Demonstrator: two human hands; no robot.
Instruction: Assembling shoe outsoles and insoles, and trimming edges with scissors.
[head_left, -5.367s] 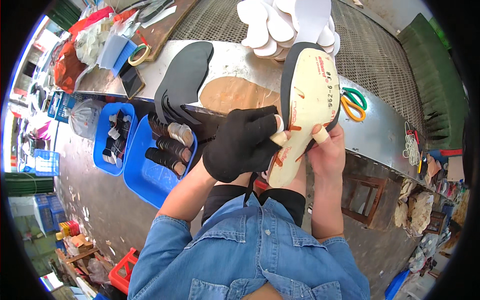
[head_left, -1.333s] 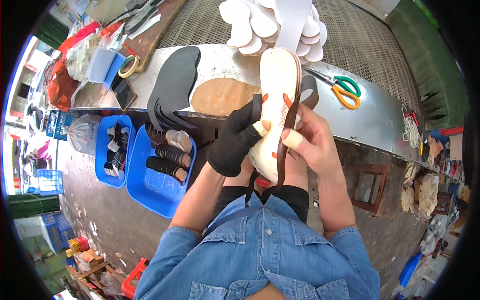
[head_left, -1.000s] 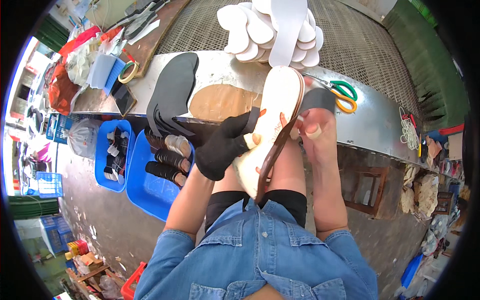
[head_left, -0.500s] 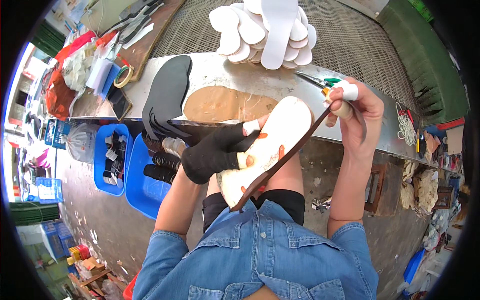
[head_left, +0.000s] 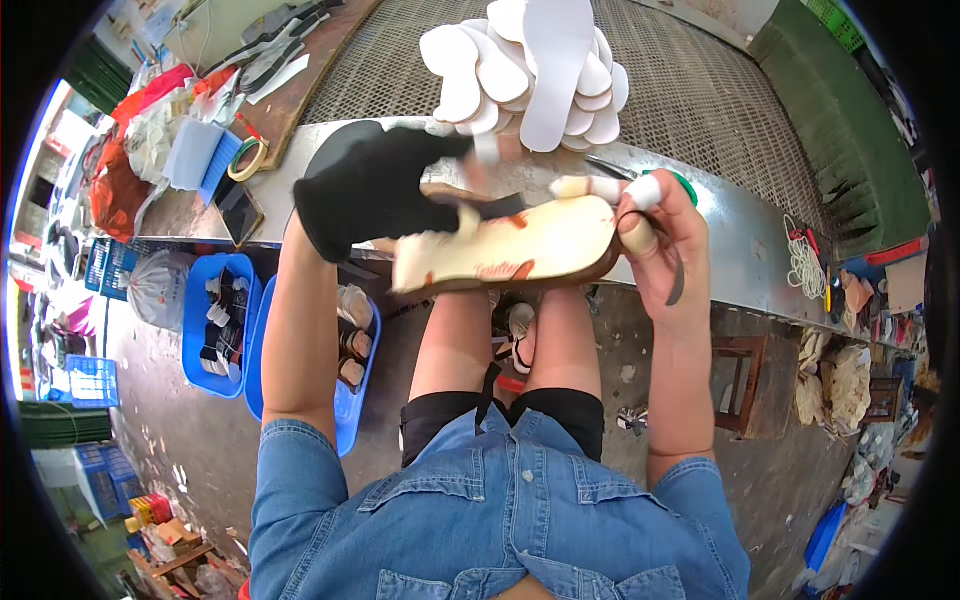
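A cream foot-shaped sole (head_left: pixel 560 240) with orange-red marks lies nearly level above my thighs, in front of the bench edge. A dark brown strip runs along its near edge. My left hand (head_left: pixel 385 190), in a black glove with bare, taped fingertips, is closed on the sole's left part, thumb on top; the glove is smeared by motion. Beside the rounded right end, my right hand (head_left: pixel 665 235) pinches the brown strip between taped thumb and fingers. The strip's loose tail (head_left: pixel 677 284) hangs below its palm. My left hand mostly hides the sole shapes lying on the bench.
White insoles (head_left: pixel 560 80) are piled at the bench's back, on and before a metal mesh surface (head_left: pixel 680 90). Scissors or pliers with green handles (head_left: pixel 683 185) lie behind my right hand. Blue bins (head_left: pixel 210 375) stand below left. A tape roll (head_left: pixel 247 158) and phone (head_left: pixel 238 212) lie at left.
The sole has turned from a steep slant to nearly level. My left hand has moved up and left; my right hand has shifted left and slightly down, nearer the sole's rounded end.
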